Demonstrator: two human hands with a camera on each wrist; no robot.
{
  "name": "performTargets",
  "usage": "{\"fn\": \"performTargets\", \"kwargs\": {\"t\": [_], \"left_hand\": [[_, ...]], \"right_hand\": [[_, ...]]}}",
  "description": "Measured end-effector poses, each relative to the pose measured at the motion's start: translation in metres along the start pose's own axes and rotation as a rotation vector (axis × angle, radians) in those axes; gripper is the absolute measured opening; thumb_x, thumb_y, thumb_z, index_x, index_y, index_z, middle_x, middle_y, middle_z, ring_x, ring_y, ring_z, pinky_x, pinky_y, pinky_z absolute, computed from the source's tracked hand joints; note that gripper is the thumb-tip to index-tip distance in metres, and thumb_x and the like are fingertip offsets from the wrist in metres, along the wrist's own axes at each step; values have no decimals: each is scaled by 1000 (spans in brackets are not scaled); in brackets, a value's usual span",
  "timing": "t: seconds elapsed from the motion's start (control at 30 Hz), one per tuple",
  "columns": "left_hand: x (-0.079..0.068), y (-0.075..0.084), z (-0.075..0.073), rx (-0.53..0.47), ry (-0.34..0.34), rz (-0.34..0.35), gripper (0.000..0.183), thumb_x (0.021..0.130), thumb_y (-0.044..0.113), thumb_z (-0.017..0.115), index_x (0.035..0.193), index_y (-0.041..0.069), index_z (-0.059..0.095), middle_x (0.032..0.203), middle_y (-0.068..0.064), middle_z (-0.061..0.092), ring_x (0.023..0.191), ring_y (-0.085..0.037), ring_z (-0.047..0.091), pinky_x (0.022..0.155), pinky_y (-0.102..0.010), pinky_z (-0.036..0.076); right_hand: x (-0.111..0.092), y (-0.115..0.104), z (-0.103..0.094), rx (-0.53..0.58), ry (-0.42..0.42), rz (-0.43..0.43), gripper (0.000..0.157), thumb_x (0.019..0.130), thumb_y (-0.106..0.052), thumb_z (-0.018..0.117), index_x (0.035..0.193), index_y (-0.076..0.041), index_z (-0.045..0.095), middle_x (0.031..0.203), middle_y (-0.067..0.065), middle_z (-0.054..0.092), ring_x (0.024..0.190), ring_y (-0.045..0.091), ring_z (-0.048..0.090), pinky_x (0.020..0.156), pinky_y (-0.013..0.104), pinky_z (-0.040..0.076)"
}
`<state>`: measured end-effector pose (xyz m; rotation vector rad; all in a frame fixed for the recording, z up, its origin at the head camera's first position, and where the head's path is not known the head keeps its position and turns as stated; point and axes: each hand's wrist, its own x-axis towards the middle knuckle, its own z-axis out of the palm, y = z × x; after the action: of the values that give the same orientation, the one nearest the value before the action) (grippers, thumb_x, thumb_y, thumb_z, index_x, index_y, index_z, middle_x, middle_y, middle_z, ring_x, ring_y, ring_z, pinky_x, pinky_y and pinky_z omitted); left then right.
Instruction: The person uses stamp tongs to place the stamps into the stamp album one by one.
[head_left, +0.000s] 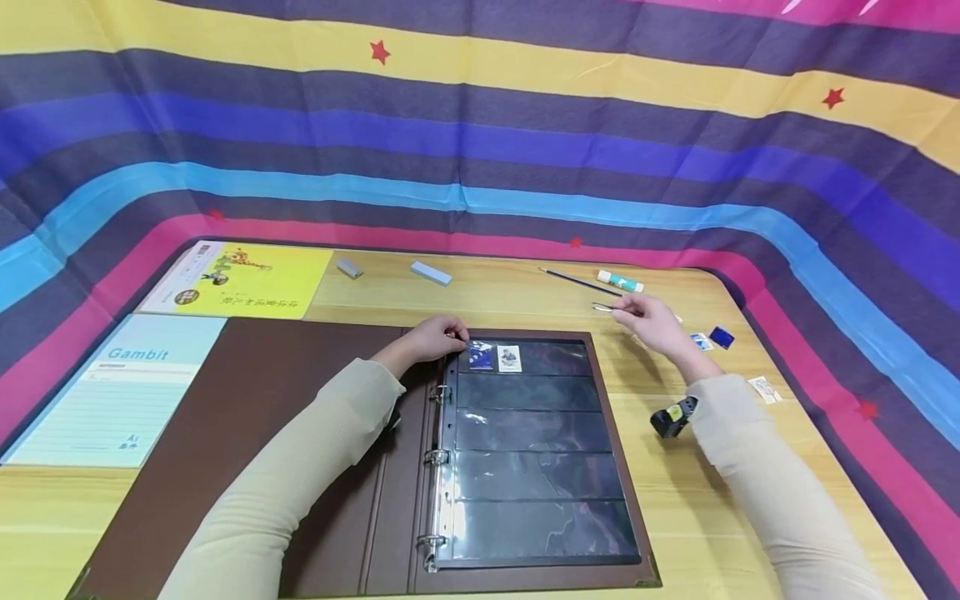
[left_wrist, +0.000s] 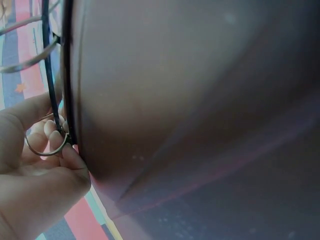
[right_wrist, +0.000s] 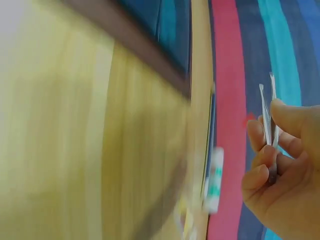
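A brown ring-binder stamp album lies spread on the table, with a black page of clear pocket strips on its rings. In the top strip sit a blue stamp and a white stamp with a dark figure. At that page's upper left corner, my left hand pinches its edge; the left wrist view shows fingers beside a metal ring. Right of the album, my right hand holds metal tweezers above the table. Their tips stand apart, with nothing visible between them.
Loose stamps lie to the right, among them a dark blue one and a pale one. Behind are a pencil, a glue stick, an eraser and a small grey block. Notebooks lie left.
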<state>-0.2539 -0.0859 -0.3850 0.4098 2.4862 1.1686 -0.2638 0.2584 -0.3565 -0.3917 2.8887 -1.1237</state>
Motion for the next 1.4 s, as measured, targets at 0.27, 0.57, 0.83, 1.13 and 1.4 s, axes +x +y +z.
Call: {"fn": "performTargets", "kwargs": {"t": [0.27, 0.57, 0.83, 1.13, 1.4], "left_hand": [[-2, 1, 0, -1, -4, -9, 10, 82, 8, 48, 91, 4, 52, 86, -6, 48, 67, -17, 41, 62, -28, 36], [-1, 0, 0, 4, -3, -5, 9, 82, 8, 49, 89, 4, 52, 86, -6, 49, 65, -17, 42, 62, -28, 36], [-1, 1, 0, 7, -3, -14, 10, 82, 9, 48, 90, 4, 53, 84, -6, 49, 65, -17, 42, 62, -29, 36], [0, 2, 0, 3, -3, -23, 9, 82, 9, 48, 89, 5, 53, 83, -6, 49, 65, -17, 42, 61, -28, 36], [0, 1, 0, -7, -1, -31, 9, 82, 8, 48, 89, 4, 52, 83, -6, 48, 65, -17, 41, 60, -27, 36]], "right_hand": [[-14, 48, -35, -200, 84, 111, 19, 84, -16, 47, 94, 0, 51, 92, 17, 52, 84, 29, 46, 71, 43, 34], [-11, 69, -49, -300, 64, 178, 17, 82, -15, 51, 92, -2, 53, 92, 18, 52, 84, 31, 45, 71, 45, 32], [-4, 71, -47, -348, 41, 215, 17, 81, -18, 52, 93, -5, 54, 93, 16, 53, 85, 32, 44, 71, 47, 31], [-7, 75, -44, -391, 61, 197, 14, 80, -14, 53, 89, -3, 55, 87, 16, 55, 81, 31, 47, 69, 45, 32], [-12, 78, -46, -391, 24, 181, 9, 81, -10, 51, 84, -2, 53, 80, 14, 53, 70, 26, 45, 62, 40, 32]]}}
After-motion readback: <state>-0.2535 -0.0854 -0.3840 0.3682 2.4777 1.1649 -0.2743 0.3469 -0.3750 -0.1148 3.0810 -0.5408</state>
